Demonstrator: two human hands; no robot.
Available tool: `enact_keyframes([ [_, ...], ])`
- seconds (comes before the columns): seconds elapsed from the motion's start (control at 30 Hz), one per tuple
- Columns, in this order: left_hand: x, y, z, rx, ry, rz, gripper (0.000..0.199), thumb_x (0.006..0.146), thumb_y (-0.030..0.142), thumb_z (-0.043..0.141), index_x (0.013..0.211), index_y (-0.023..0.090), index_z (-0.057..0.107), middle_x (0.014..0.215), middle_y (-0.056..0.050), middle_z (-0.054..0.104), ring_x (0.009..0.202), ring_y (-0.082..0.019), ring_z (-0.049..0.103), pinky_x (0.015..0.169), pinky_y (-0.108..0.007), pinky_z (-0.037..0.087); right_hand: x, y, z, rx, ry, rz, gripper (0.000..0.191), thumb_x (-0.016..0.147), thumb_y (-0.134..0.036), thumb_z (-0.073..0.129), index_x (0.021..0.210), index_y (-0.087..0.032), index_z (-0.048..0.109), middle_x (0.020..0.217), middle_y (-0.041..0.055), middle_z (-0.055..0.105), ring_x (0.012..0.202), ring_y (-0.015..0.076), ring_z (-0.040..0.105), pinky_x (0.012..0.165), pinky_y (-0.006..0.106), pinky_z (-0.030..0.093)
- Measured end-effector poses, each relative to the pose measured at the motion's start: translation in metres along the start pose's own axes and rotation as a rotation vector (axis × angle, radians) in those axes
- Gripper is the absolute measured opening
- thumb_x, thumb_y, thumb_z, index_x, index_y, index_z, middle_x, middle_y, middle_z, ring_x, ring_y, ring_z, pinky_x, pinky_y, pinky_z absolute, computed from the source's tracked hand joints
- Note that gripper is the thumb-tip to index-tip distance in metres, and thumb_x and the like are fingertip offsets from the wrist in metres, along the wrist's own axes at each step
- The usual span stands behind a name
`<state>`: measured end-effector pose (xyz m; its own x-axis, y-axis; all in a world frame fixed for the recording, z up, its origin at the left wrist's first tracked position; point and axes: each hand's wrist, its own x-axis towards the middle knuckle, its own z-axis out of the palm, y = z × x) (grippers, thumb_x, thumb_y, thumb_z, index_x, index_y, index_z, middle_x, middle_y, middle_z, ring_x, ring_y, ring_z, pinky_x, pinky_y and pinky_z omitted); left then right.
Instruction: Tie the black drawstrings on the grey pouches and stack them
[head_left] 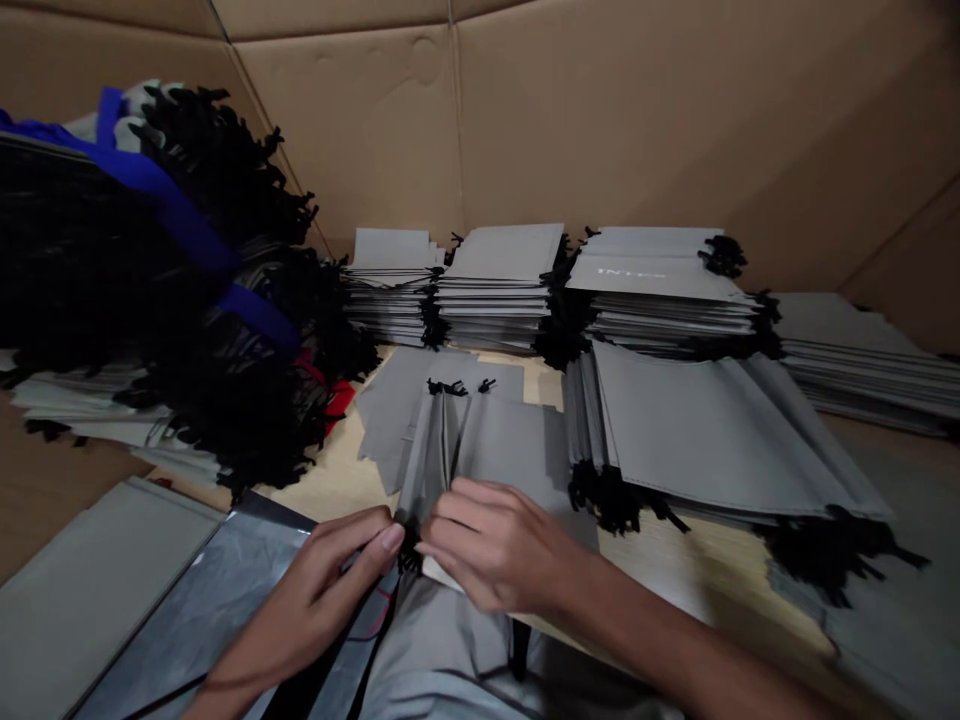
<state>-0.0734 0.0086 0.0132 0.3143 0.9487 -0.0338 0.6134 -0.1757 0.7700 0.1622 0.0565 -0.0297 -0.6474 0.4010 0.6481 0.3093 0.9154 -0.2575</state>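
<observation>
Premises appear to be a workshop or packing area for batch work. Evidence: repeated stacks of flat grey rectangular pieces with black corded ends (502, 250), a large black-fringed bundle (217, 150) crossed by bright blue bands (180, 225), a pale wood-toned bench (652, 555), and surrounding brown cardboard panels (600, 110).
</observation>
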Motion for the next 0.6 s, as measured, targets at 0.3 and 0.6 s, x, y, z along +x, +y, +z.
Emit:
enact_keyframes([
  [0.3, 0.012, -0.01, 0.016, -0.802, 0.058, -0.412, 0.064, 0.088, 0.069, 0.077, 0.065, 0.025, 0.036, 0.058, 0.012, 0.023, 0.052, -0.009, 0.014, 0.045, -0.021, 0.019, 0.009, 0.001, -0.003, 0.018, -0.033, -0.039, 0.016, 0.097, -0.006, 0.055, 0.094, -0.017, 0.066, 0.079, 0.0003, 0.057, 0.072, 0.0194, 0.04, 0.063, 0.036, 0.032],
  [0.6, 0.001, -0.018, -0.005, -0.24, -0.013, -0.315, 0.052, 0.108, 0.066, 0.046, 0.089, 0.023, 0.068, 0.071, 0.002, 0.057, 0.056, -0.013, 0.048, 0.047, -0.021, 0.039, -0.001, -0.001, 0.005, 0.07, -0.034, 0.057, 0.013, 0.105, -0.016, 0.058, 0.097, -0.016, 0.068, 0.081, 0.0009, 0.059, 0.076, 0.0193, 0.044, 0.066, 0.035, 0.037],
])
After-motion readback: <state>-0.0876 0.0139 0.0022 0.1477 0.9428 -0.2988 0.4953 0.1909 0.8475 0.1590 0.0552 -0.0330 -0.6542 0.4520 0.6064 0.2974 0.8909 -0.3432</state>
